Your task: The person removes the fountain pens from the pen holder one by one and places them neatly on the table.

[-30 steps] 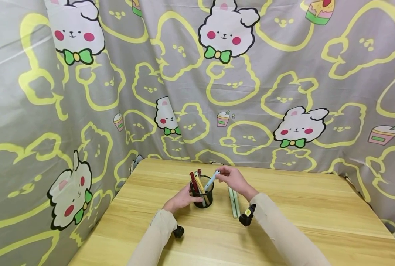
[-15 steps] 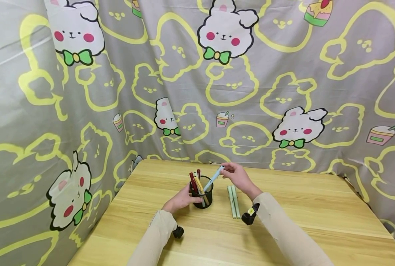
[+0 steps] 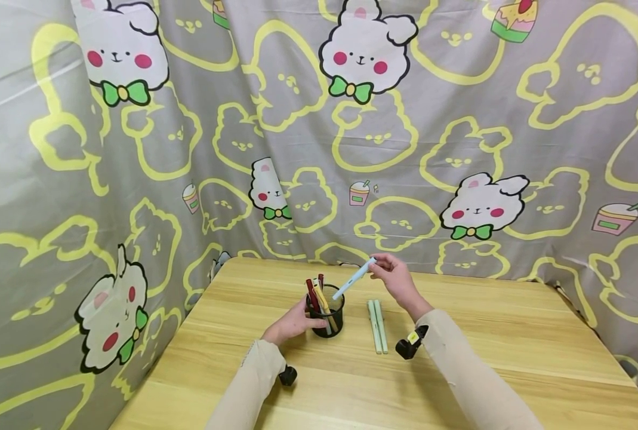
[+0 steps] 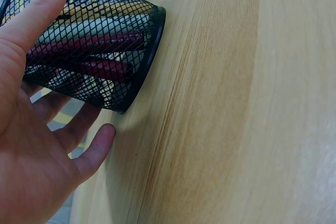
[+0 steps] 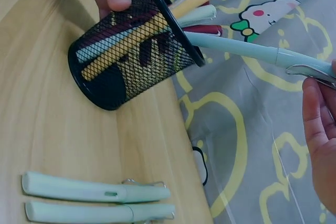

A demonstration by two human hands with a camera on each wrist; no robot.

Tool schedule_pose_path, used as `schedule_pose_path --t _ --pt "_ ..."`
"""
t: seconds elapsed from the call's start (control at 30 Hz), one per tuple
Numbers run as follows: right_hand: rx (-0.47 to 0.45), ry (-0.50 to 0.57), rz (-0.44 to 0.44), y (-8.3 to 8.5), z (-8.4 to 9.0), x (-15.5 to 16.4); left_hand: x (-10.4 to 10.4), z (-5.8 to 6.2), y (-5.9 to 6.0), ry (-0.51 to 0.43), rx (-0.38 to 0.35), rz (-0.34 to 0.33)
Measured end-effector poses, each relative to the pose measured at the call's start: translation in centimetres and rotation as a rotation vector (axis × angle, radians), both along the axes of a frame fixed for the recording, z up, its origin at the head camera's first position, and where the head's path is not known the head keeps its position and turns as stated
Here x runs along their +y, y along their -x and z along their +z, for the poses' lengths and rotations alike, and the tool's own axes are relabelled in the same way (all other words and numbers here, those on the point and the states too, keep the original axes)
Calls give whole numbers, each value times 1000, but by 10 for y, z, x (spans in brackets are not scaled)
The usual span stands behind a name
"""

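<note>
Scene: wooden table [image 3: 458, 358] enclosed by a grey cartoon-rabbit curtain [image 3: 431, 119]
Left hand [image 3: 292, 323]: curled round the black mesh pen holder [image 3: 326, 316], thumb on the near wall, fingers behind it; holder stands upright on the table
Right hand [image 3: 396, 280]: pinches the clip end of the light-blue pen [image 3: 353, 279] between fingertips [image 5: 315, 103]
Pen position: raised above the table, its lower tip at the holder's rim, over the opening; the right-wrist view shows the tip crossing the rim
Pen long axis: slanted, running from the holder's mouth up and to the right toward the pinch
Pen relative to grip: the barrel extends down and left from the right hand; the gripped end is the higher, far end
Nearer hand: the right hand alone touches the pen; the left hand is near the tip but touches only the holder
Holder contents: red, yellow and pale pens [image 5: 157, 24] stand inside, leaning on the rim
Other items: two pale-green pens [image 3: 376, 325] lie side by side on the table, just right of the holder, below the right hand
Wrist cameras: black units at both cuffs
</note>
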State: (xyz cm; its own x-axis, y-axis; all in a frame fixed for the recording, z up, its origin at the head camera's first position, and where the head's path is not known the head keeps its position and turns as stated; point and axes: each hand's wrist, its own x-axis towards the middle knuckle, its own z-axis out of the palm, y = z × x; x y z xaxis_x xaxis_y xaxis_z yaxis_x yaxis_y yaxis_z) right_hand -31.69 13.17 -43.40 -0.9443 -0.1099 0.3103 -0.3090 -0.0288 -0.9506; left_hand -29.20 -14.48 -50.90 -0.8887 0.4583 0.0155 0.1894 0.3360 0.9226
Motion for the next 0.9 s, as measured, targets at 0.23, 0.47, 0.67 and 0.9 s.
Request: schedule_pose_path --t 0.23,0.47,0.67,0.9 --pt "-12 50 -37 2 0 14 0 -2 2 -26 -2 -38" --pt "-40 127 -51 3 0 24 0 -3 2 -35 -15 -31" --pt "-49 118 -52 3 -2 33 0 2 -2 -13 -6 -15" --pt "-46 92 -50 2 -9 43 0 -1 -1 -27 -45 -2"
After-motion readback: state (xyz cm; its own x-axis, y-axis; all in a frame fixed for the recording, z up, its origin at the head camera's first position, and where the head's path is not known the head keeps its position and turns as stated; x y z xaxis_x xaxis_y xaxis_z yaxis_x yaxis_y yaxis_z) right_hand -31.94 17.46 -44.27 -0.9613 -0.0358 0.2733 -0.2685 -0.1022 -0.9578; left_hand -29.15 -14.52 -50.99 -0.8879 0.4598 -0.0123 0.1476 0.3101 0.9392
